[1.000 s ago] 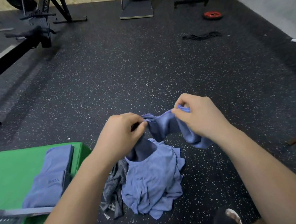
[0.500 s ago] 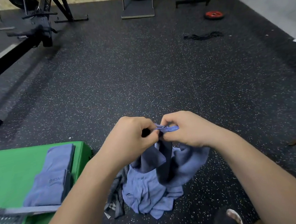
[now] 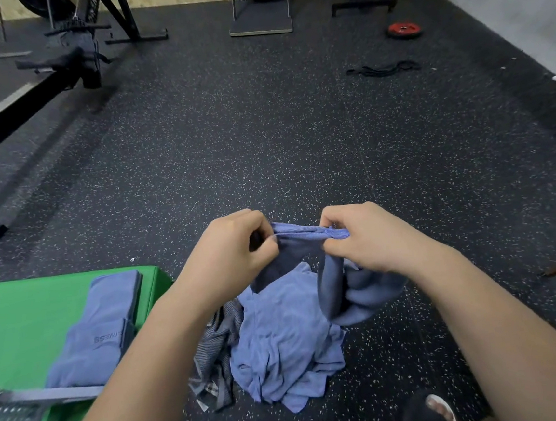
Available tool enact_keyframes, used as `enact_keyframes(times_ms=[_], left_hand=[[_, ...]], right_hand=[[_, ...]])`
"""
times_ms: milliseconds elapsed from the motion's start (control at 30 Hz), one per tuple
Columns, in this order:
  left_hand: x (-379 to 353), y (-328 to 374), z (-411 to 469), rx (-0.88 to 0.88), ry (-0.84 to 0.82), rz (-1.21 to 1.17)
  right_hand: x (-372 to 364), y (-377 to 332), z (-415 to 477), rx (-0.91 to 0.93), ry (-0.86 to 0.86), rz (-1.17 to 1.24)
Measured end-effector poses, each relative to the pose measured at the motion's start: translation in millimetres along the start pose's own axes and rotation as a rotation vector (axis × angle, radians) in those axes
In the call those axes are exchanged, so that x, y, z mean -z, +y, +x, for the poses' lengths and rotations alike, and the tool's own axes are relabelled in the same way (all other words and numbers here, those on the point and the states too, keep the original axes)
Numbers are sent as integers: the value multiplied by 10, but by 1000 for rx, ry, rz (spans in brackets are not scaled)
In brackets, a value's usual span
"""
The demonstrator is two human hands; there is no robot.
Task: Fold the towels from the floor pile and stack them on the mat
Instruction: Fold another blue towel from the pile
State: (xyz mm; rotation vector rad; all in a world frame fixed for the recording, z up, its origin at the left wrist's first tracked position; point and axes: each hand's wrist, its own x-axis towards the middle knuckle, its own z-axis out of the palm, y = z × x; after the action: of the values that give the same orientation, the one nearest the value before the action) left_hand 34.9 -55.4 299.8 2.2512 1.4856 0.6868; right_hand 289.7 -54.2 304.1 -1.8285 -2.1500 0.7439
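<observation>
Towel of soft, thin blue cloth hangs limp between both hands, its top hem bunched into a short taut band. The left hand pinches one end of that hem between thumb and curled fingers. The right hand pinches the other end the same way, and the two hands are near each other. The rest of the held towel droops in loose folds beside the floor pile, which sits directly below the hands. That pile is a crumpled heap of the same blue fabric, with a grey striped cloth wrinkled against its left side. It rests on black rubber floor speckled white. To the left, a green mat with a smooth surface and a rounded corner bears folded towels. These are flat blue rectangles laid lengthwise, the nearer one printed with lettering. The mat's corner lies near the pile.
</observation>
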Motion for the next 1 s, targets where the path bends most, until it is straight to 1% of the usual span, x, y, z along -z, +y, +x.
enact_keyframes(times_ms=[133,233,300,400,567,667,733,833,933,1000], left_hand=[[-10,-54,7,37,44,-34],[2,-29,-6,18,59,-68],[4,30,-14,-5,69,-131],[-44,119,-21,-34,31,-197],[-38,110,-38,-9,-51,-322],[17,52,-41,18,-107,-328],[43,11,-37,40,-112,-339],[53,-11,-50,38,-111,-342],[35,5,-60,35,-134,-340],[25,25,-67,23,-140,-322]], right_hand=[[50,27,-6,-4,-13,-6],[73,20,-22,-1,-19,12],[71,-50,-73,49,-26,109],[26,-185,-124,154,-64,290],[-34,-215,-96,206,-22,280],[-14,-188,-89,212,8,236],[-1,-175,-86,208,25,222],[-14,-174,-80,200,-10,225],[-40,-194,-92,200,-70,288],[-40,-194,-91,215,-67,302]])
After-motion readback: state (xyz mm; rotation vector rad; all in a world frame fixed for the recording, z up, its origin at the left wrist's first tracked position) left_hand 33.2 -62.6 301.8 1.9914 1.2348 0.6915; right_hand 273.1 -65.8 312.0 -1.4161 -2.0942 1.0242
